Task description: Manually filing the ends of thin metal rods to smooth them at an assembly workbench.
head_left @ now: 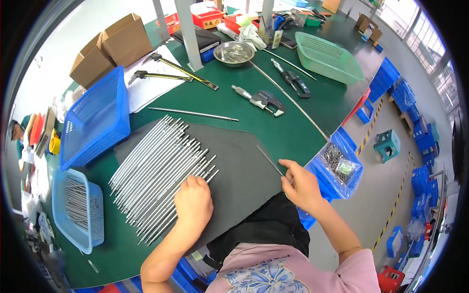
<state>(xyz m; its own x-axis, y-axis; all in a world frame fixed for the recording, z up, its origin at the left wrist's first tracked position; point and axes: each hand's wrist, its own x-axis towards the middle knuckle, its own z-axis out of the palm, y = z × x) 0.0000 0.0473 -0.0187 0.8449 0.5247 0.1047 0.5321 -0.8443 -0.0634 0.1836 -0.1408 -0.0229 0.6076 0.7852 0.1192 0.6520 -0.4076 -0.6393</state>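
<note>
Slim metal rods (151,171) lie side by side in a slanting row on a dark grey mat (234,161). Over the near right side of this row is my left hand (194,199), its fingers curled closed; the hand itself hides what they may grip. At the mat's right edge, my right hand (300,185) pinches the near end of a single thin metal rod (267,158) between thumb and forefinger. That rod points away from me and to the left. One longer rod (193,114) lies apart on the green table beyond the row.
At left stand a blue basket (95,117) and a light blue basket of rods (95,215). Calipers (173,68) and micrometers (264,101) lie farther back, near a metal bowl (234,62) and a green basket (327,68). A blue bin of small parts (354,168) is beside my right arm.
</note>
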